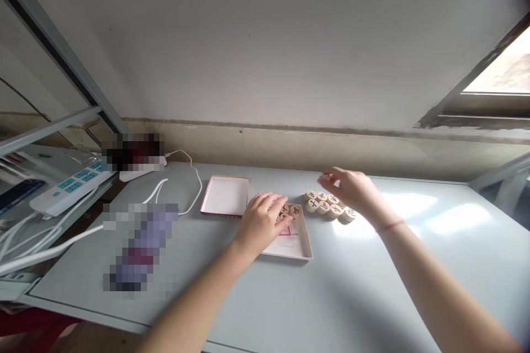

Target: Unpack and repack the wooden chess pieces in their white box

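Round wooden Chinese chess pieces with black characters [323, 207] sit in rows on the table, face up. Just above their right end is my right hand [351, 187], fingers curled into a pinch; whatever may be between them is hidden. My left hand [260, 218] reaches over the shallow white box [304, 242], thumb apart from the fingers. Under and beside its fingers lie chess pieces with red characters [295, 210], partly covered by the hand. Behind and to the left of my left hand lies the box lid [227, 196], inside facing up.
A white power strip [74, 183] with cables stands at the left end of the grey table [372, 287]. A blurred purple object [144, 248] lies left of my left arm. A wall [265, 55] runs along the back, and a metal frame post [62, 38] rises at left.
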The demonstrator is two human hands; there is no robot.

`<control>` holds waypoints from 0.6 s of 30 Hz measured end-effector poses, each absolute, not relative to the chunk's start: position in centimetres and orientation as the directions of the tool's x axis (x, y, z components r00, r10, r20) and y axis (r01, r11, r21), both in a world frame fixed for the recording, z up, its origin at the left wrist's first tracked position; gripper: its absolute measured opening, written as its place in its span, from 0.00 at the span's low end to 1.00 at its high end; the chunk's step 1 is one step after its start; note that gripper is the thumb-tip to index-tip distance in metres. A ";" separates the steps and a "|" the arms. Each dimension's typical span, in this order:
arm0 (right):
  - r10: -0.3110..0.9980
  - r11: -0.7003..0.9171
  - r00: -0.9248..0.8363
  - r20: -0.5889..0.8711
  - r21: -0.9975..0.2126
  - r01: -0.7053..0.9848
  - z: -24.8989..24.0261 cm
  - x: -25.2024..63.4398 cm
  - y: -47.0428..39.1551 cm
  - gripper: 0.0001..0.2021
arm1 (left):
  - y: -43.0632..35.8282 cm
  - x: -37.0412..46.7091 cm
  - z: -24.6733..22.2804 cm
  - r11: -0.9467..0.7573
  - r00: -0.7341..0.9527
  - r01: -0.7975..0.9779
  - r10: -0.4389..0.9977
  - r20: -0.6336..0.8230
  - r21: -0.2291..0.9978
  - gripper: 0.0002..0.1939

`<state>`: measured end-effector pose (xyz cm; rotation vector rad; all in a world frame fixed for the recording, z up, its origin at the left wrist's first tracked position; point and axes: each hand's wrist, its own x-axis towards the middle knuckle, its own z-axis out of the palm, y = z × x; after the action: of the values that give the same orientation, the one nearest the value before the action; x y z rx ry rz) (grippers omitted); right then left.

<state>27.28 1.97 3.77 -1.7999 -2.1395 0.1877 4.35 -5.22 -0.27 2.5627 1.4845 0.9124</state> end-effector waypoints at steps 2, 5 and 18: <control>0.953 0.301 -0.275 0.130 -0.525 0.796 4.1 25.5 -0.8 0.15 | -5.5 4.6 0.0 -0.553 0.333 0.754 0.787 0.519 0.355 0.19; 0.904 0.334 -0.419 0.085 -0.751 0.570 3.9 23.5 -4.2 0.16 | -6.0 5.0 0.3 -0.590 0.351 0.716 0.766 0.538 0.373 0.17; 0.949 0.181 -0.306 0.078 -0.928 0.327 2.1 24.2 -5.1 0.17 | -5.9 4.7 0.6 -0.499 0.256 0.701 0.842 0.474 0.509 0.09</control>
<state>24.22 -5.12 2.09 -1.2093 -1.7574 1.1249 4.74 -5.92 0.61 2.3279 1.4526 1.0728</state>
